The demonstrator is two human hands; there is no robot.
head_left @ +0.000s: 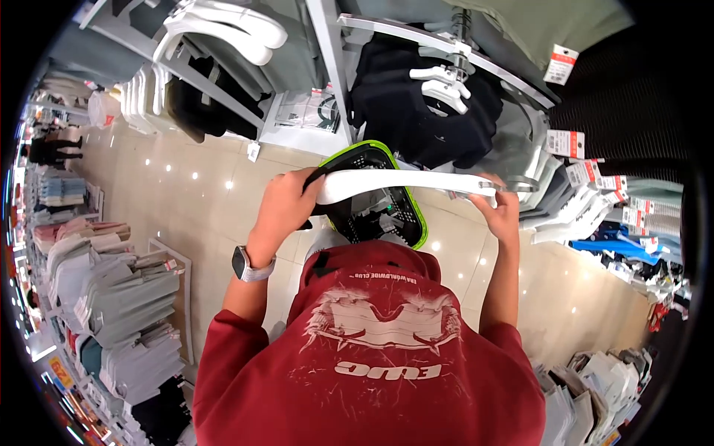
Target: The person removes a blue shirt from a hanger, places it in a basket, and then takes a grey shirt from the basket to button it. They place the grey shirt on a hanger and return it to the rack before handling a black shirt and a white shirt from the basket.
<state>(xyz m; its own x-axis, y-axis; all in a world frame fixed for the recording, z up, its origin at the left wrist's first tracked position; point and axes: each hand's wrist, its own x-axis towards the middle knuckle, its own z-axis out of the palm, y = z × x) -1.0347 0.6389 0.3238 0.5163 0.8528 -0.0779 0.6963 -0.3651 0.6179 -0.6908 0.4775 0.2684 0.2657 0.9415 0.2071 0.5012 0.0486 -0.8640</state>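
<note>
You have the white hanger up in front of your chest, lying roughly crosswise between your two hands. Your left hand is closed around its broad end, with some dark cloth bunched at the fingers; you can't tell from here whether that is a garment or a strap. Your right hand pinches the far end, close by the metal hook, which sticks out past your fingers. So both grips are clenched on the hanger, and neither is released.

As for how far things have got, the hanger is off any rail and fully in your hands, and most of its white length shows with no cloth over it. It is neither hung up nor set down. Whether the dark cloth is coming off it or going on, you can't judge from this view.

Below the hanger and partly hidden by it is the black basket with its green rim. Something lies inside, too obscured to name, so you can't count what has been gathered.

Ahead of you, dark shirts hang from the metal rail on white hangers of a similar kind. More white hangers are clustered up to the left, and tagged clothes line the right side, well apart from your left hand.
</note>
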